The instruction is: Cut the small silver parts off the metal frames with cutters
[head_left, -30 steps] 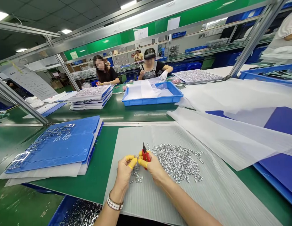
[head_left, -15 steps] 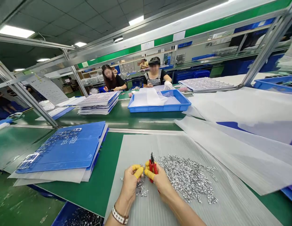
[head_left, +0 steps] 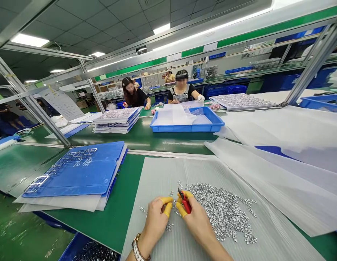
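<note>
My right hand (head_left: pixel 197 221), yellow covers on thumb and forefinger, is closed round red-handled cutting pliers (head_left: pixel 186 205) whose dark jaws point up and away. Close beside it on the left, my left hand (head_left: pixel 157 219) wears the same covers and pinches thumb and forefinger together; anything between those tips is too small to make out. A few shiny metal links (head_left: pixel 175 208) show between the two hands. To the right spreads a large pile of silvery metal links (head_left: pixel 219 208) on a pale sheet (head_left: pixel 157 174). Small loose bits (head_left: pixel 169 227) lie below my left hand.
Left of the sheet lies a stack of blue folders (head_left: pixel 97 174) with metal frames on top. Across the bench stand a blue tray (head_left: pixel 187 128) and a stack of filled sheets (head_left: pixel 114 123). White sheets (head_left: pixel 266 174) cover the right side. Two people sit opposite.
Both hands have shifted slightly right and down in view, with the pliers now tilted left. The links near my left hand look fewer. The camera view has shifted a little.
</note>
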Demonstrator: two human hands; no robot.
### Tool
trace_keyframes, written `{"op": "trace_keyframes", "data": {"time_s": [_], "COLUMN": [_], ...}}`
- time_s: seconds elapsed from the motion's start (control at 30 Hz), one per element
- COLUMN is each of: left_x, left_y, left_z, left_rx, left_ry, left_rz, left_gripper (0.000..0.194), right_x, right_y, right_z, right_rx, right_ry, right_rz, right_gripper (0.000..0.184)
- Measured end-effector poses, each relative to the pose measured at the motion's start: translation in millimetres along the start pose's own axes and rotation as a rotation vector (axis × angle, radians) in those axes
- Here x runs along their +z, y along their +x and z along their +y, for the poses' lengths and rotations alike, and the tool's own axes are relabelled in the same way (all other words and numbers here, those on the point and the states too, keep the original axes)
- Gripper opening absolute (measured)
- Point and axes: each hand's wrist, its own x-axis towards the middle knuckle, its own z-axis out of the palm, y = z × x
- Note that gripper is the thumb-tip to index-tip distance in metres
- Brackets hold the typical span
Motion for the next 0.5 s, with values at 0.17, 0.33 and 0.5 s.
{"op": "trace_keyframes", "data": {"time_s": [0.17, 0.33, 0.5], "left_x": [-26.0, -83.6, -107.2], "left_y": [-5.8, -12.5, -15.9], "left_z": [-1.7, -31.5, -51.6], "left_rx": [0.085, 0.107, -0.002], "left_ry": [0.301, 0.684, 0.937], "left_rz": [-0.014, 0.145, 0.155], "left_gripper": [0.023, 0.029, 0.024], "right_x": [-15.7, -32.5, -23.9], "right_y": [-10.3, -26.3, -55.3], "right_z": [3.8, 23.7, 38.7], "right_rx": [-0.036, -0.105, -0.418], "right_ry": [-0.014, -0.114, -0.410], "right_rz": [0.011, 0.068, -0.046], "right_gripper": [0.033, 0.031, 0.031]}}
